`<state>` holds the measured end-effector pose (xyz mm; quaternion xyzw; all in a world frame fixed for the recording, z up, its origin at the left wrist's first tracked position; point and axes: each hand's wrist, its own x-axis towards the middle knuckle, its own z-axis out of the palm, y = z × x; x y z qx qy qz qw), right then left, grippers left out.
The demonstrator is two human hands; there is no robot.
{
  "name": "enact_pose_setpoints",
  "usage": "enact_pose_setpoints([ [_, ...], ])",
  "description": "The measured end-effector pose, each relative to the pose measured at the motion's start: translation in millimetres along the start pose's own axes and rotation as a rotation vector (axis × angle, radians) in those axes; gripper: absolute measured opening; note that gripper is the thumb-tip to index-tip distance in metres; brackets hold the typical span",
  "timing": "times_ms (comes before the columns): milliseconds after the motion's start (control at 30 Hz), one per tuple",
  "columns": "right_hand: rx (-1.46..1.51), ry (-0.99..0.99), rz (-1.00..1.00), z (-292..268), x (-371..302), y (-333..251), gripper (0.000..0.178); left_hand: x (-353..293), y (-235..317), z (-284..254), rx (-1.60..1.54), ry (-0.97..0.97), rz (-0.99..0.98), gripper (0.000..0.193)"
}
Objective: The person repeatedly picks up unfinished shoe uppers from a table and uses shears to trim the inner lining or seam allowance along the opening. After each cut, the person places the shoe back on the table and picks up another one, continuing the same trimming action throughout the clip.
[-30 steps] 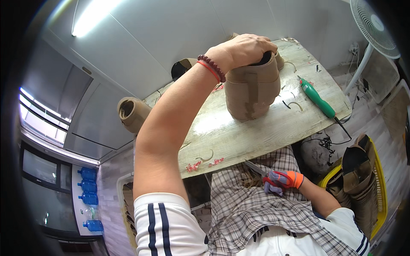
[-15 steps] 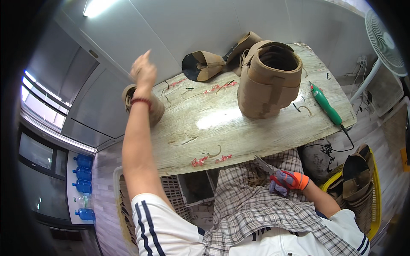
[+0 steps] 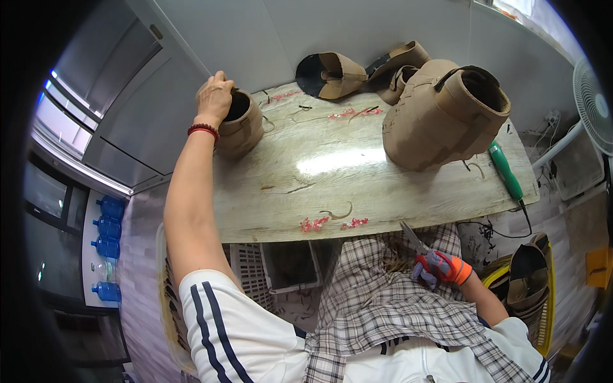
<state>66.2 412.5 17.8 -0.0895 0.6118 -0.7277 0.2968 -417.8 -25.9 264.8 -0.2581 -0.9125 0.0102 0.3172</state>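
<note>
My bare left hand [image 3: 214, 101], with a red bead bracelet at the wrist, grips the rim of a tan shoe upper [image 3: 241, 135] standing at the table's far left. Its fingertips are partly hidden behind the rim. Low in front of my lap, my gloved right hand [image 3: 440, 268] is closed around red-handled scissors [image 3: 416, 239]; their blades point up toward the table's front edge. A taller stack of nested tan uppers [image 3: 424, 127] leans on the right half of the table.
More tan uppers [image 3: 345, 78] lie along the back wall. A green corded tool [image 3: 504, 169] rests at the table's right edge. Pink scraps [image 3: 314, 225] and thread offcuts dot the table [image 3: 281, 207]. A yellow basket [image 3: 548, 319] of uppers stands right; a white fan [image 3: 590, 105] stands beyond.
My left hand has come down from above the left upper and taken hold of its rim. The right hand keeps the scissors low by my lap. The whole view has shifted slightly.
</note>
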Motion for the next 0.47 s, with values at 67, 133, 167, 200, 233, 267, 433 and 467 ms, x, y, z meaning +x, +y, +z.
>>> enact_pose_setpoints([
  [67, -0.042, 0.008, -0.001, 1, -1, 0, 0.073, 1, -5, -16, -0.194, 0.131, -0.018, 0.019],
  [133, -0.045, 0.015, 0.013, 0, -3, 5, 0.068, 2, -12, -47, -0.499, 0.293, -0.111, 0.022],
  [167, -0.055, 0.033, 0.016, -3, -7, 8, 0.063, 3, -8, -71, -0.535, 0.315, -0.234, 0.023],
  [200, -0.061, 0.042, 0.016, -5, -9, 12, 0.058, -2, -6, -96, -0.558, 0.335, -0.356, 0.023],
  [233, -0.093, 0.023, -0.078, -5, -1, 28, 0.052, -23, -26, -130, -0.817, 0.341, -0.336, 0.022],
  [267, -0.151, 0.076, -0.076, -5, -7, 23, 0.045, -41, -37, -138, -1.132, 0.346, -0.307, 0.024],
  [433, -0.520, 0.511, 0.090, 26, -14, -84, 0.029, -187, 22, -150, -1.505, 0.153, -0.731, 0.056],
  [467, -0.327, 0.575, 0.078, 24, -13, -86, 0.024, -199, 28, -144, -1.508, 0.128, -0.757, 0.056],
])
